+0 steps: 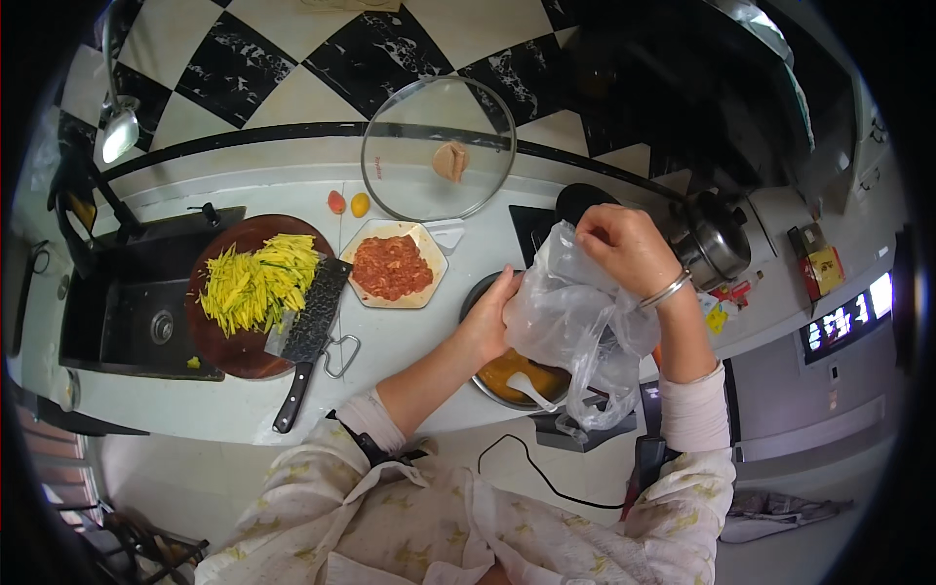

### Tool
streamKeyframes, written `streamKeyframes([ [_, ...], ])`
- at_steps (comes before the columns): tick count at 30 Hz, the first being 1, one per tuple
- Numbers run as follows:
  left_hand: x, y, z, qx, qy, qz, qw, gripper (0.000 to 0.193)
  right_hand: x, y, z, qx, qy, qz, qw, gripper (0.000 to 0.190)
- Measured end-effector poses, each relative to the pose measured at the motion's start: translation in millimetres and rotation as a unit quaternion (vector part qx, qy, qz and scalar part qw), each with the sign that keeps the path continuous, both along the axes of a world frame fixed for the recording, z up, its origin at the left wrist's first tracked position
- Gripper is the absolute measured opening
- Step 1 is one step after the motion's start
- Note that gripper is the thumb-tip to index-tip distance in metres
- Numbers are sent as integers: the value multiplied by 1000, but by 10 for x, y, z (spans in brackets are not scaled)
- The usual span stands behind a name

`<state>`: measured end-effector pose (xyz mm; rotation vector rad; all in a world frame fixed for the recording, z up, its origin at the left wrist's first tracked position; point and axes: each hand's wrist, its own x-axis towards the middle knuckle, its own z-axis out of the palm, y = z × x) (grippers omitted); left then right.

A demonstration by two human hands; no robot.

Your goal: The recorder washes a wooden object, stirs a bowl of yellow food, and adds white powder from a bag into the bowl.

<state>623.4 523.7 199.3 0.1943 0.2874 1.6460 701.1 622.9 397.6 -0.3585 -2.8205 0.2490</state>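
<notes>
My right hand (623,245) pinches the upper part of a thin translucent plastic bag (559,314) that has something pale inside. Against the bag's left side lies my left hand (488,314), palm supporting it, most fingers hidden behind the plastic. Beneath the bag stands a round bowl (479,384) holding an orange-yellow liquid (512,373). A white spoon (530,387) rests in that liquid. The bag's loose end hangs over the bowl's right part and hides it.
Left of my hands, a cleaver (311,322) leans on a round wooden board (248,358) heaped with yellow-green shreds (256,285). A hexagonal plate (358,281) holds minced meat (393,267). A glass lid (439,197) leans at the wall. A dark sink (110,322) and a steel pot (713,245) flank the counter.
</notes>
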Motion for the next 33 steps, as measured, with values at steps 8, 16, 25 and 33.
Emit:
streamKeyframes([
  [8,36,258,-71,-16,-23,8,1000,58,8,258,-3,12,64,17,998,8],
  [16,53,356,-93,48,-40,-19,998,60,39,325,-27,16,28,20,999,8],
  [25,66,388,-98,48,-55,-34,997,68,24,334,-78,6,61,-8,998,9],
  [33,76,349,-58,58,-68,-54,995,72,47,408,-169,75,-2,-3,997,11],
])
